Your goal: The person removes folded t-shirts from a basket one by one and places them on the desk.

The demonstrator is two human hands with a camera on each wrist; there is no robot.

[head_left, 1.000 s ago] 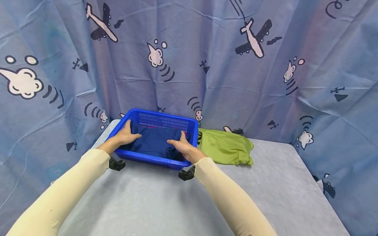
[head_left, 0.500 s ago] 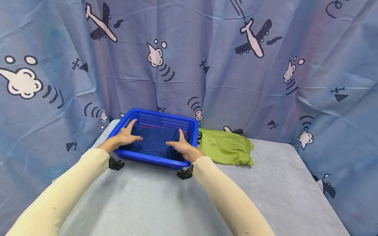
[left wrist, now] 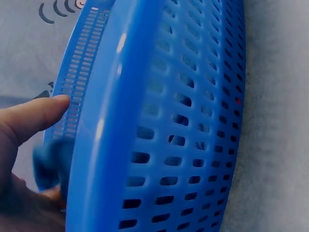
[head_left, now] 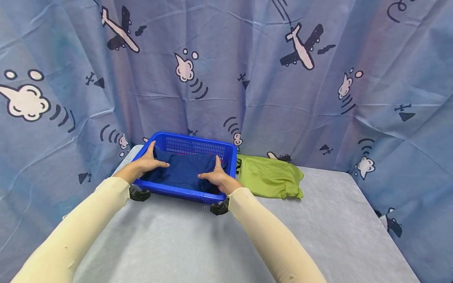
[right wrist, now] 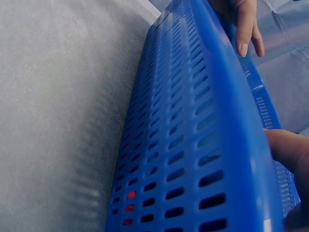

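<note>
A folded dark blue cloth (head_left: pixel 182 167) lies inside a blue plastic basket (head_left: pixel 198 138) with slotted walls. My left hand (head_left: pixel 144 163) reaches over the basket's front left part onto the cloth's left side, thumb stretched toward the middle. On the opposite side, my right hand (head_left: pixel 218 176) rests at the cloth's right edge, its thumb also pointing inward. Both hands have straight, spread fingers, partly hidden by the cloth and the rim. In the left wrist view the basket's front wall (left wrist: pixel 188 96) hides most of the cloth. Something red (head_left: pixel 222 160) peeks out behind the cloth.
A green cloth (head_left: pixel 270 177) lies flat just right of the basket. The grey covered table (head_left: pixel 318 228) extends toward the front and right. A blue patterned curtain (head_left: pixel 219 70) stands close behind and on both sides. Black wrist devices (head_left: pixel 139 193) hang below each wrist.
My left hand slid a little inward over the cloth, then back out to its left edge. My right hand shifted slightly left. The basket and green cloth have stayed in place.
</note>
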